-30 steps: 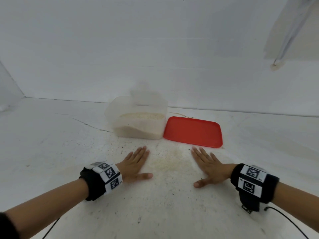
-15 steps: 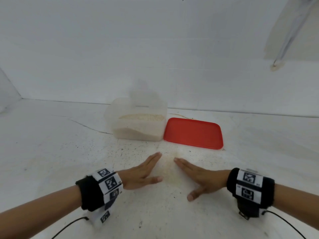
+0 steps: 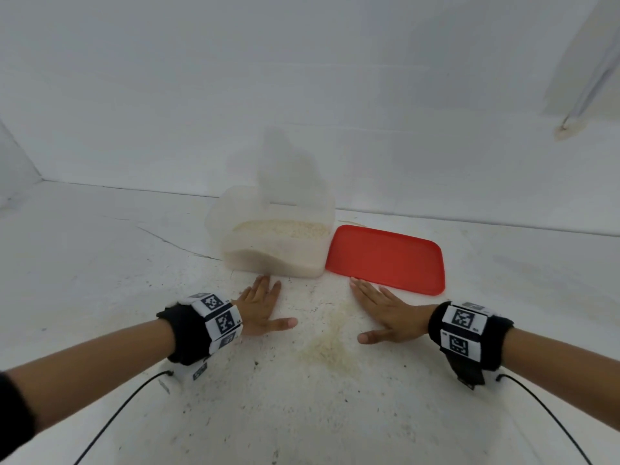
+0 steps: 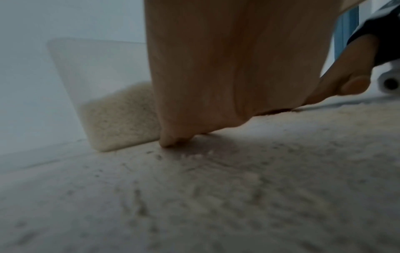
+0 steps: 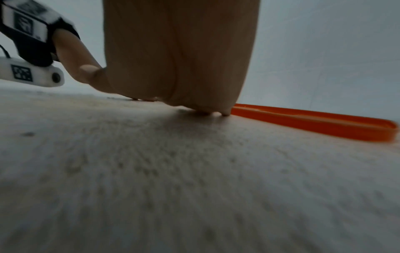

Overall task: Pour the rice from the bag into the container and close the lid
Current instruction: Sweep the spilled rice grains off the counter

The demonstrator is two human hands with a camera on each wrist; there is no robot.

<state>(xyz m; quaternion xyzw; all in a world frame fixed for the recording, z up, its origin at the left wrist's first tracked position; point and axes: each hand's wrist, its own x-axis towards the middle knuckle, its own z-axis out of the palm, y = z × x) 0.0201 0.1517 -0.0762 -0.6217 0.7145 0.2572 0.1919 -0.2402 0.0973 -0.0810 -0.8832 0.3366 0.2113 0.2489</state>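
A translucent container point(image 3: 235, 226) holding white rice point(image 3: 285, 229) stands at the back of the table; the left wrist view shows it point(image 4: 103, 95) just past my fingers. A hazy clear shape, apparently the bag point(image 3: 288, 166), rises from its far side. The red lid point(image 3: 385, 258) lies flat on the table to its right and touches it. My left hand point(image 3: 260, 307) rests flat and open on the table, fingertips nearly at the container's front wall. My right hand point(image 3: 380, 310) lies flat and open, fingertips close to the lid's point(image 5: 314, 123) near edge. Neither hand holds anything.
A thin patch of spilled rice grains point(image 3: 330, 347) lies on the speckled white table point(image 3: 100, 280) between my hands. White walls close in the back and left. Cables trail from both wristbands towards the near edge.
Half a second ago both hands stood on edge, fingertips converging mid-table. Now they lie flat again, wider apart and farther forward, near the container and lid.
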